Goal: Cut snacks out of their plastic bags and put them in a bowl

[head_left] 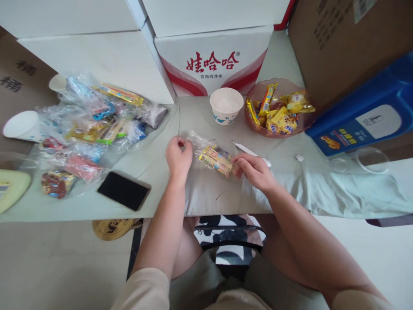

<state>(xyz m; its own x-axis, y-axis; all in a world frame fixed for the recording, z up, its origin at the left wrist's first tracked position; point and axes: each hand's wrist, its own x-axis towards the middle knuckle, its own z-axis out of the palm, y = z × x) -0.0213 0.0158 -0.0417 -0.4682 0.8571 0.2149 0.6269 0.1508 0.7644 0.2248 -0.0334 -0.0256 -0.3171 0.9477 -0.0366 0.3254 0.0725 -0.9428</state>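
A see-through plastic bag [214, 160] with small yellow-wrapped snacks inside lies on the cloth between my hands. My left hand [179, 157] is closed, thumb and forefinger pinched at the bag's left edge. At the other end, the fingers of my right hand [253, 170] grip the bag's right edge. Just beyond my right hand lies a slim white pen-like tool [250, 151], partly hidden by that hand. Behind the bag stands a white paper cup [226, 113] with a blue pattern. To its right, a pinkish see-through bowl [274, 132] holds several yellow snack packets [284, 120].
A pile of bagged snacks [97, 120] covers the left side, with a tipped paper cup [22, 125] beside it. A black phone [124, 190] lies near the front edge. White cartons [213, 64] line the back; a large blue container [364, 107] stands at right.
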